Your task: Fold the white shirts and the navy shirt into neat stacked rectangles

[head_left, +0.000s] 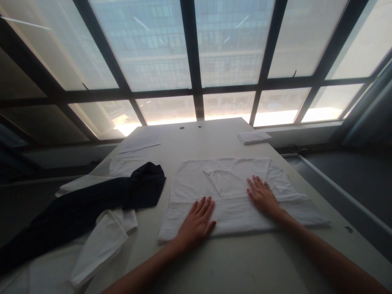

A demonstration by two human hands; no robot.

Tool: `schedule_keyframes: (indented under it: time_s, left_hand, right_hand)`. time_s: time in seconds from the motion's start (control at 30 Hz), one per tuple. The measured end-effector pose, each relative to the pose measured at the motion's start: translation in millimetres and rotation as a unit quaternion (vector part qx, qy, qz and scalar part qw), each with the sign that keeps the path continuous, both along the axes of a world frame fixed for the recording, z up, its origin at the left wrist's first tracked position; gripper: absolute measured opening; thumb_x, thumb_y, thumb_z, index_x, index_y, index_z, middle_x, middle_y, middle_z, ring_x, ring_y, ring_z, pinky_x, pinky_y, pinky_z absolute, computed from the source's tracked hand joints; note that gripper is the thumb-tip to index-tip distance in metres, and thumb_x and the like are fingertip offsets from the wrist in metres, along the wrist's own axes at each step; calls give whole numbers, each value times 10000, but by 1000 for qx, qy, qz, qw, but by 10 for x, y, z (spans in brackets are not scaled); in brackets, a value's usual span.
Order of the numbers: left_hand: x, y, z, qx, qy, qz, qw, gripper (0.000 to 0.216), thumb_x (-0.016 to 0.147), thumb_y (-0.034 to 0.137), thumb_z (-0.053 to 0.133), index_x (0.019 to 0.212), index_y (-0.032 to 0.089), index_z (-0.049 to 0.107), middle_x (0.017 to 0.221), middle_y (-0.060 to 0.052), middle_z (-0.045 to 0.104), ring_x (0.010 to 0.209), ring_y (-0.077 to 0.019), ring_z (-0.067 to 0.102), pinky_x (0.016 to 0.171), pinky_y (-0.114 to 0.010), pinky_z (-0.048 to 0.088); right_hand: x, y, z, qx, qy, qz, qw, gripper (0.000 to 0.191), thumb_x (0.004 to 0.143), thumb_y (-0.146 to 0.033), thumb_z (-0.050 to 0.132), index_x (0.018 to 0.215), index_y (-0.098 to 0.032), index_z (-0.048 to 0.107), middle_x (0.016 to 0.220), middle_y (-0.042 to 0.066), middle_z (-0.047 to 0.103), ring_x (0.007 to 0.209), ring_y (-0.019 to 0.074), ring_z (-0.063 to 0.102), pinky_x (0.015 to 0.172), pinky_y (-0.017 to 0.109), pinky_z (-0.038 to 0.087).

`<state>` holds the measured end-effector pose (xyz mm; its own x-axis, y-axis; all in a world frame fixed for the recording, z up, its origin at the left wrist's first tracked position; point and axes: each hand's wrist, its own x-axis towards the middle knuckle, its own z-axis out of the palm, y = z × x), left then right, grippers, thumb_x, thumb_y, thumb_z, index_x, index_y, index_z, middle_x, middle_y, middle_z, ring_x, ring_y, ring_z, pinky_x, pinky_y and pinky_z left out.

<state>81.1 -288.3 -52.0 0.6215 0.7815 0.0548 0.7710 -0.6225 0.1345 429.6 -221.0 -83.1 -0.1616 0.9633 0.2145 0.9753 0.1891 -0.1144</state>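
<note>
A white shirt lies spread and partly folded on the pale table, its collar towards the window. My left hand rests flat on the shirt's near left part, fingers stretched out. My right hand lies flat on the shirt to the right of the collar, fingers spread. Neither hand holds anything.
A dark navy garment sprawls over white clothes at the table's left. A folded white cloth sits at the far right corner. Sheets of paper lie at the far left. Large windows rise beyond the table's far edge.
</note>
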Motion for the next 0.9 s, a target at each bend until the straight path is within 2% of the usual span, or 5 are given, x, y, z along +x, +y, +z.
schedule_keyframes:
  time_s: [0.3, 0.43, 0.67, 0.8, 0.9]
  left_hand:
    - [-827, -347, -188, 51, 34, 150, 987, 675, 1009, 553, 330, 1574, 191, 257, 1633, -101, 184, 1505, -321, 147, 1183, -511, 257]
    - [-921, -197, -85, 44, 3, 176, 983, 696, 1001, 561, 326, 1548, 130, 306, 1596, -136, 302, 1490, -310, 220, 1169, -475, 313]
    - [-909, 1275, 462, 65, -71, 171, 980, 625, 981, 475, 392, 1489, 110, 379, 1514, -143, 447, 1430, -261, 370, 1175, -422, 308]
    - [-948, 2169, 431, 8, -42, 176, 983, 603, 928, 405, 498, 1432, 77, 453, 1483, -172, 481, 1425, -259, 378, 1176, -380, 288]
    - [-990, 2552, 308, -5, -37, 187, 982, 554, 907, 377, 529, 1378, 85, 514, 1435, -183, 529, 1389, -278, 431, 1147, -386, 325]
  right_hand:
    - [164, 5, 74, 5, 7, 1, 1000, 547, 1007, -404, 298, 1465, -143, 447, 1567, 167, 357, 1469, 302, 273, 1159, 531, 257]
    - [383, 208, 128, 52, 30, 11, 998, 488, 992, -351, 340, 1379, -134, 542, 1522, 155, 436, 1448, 286, 319, 1168, 496, 270]
    - [960, 1156, 353, 73, 63, 4, 995, 425, 940, -252, 437, 1298, -102, 609, 1367, 174, 587, 1322, 285, 487, 1131, 442, 360]
    - [1170, 1613, 384, 16, 74, 4, 997, 409, 903, -221, 516, 1290, -147, 625, 1324, 167, 623, 1266, 302, 545, 1100, 449, 398]
    - [1255, 1798, 350, -22, 73, 22, 997, 407, 878, -212, 556, 1272, -165, 644, 1296, 158, 646, 1233, 304, 575, 1082, 443, 413]
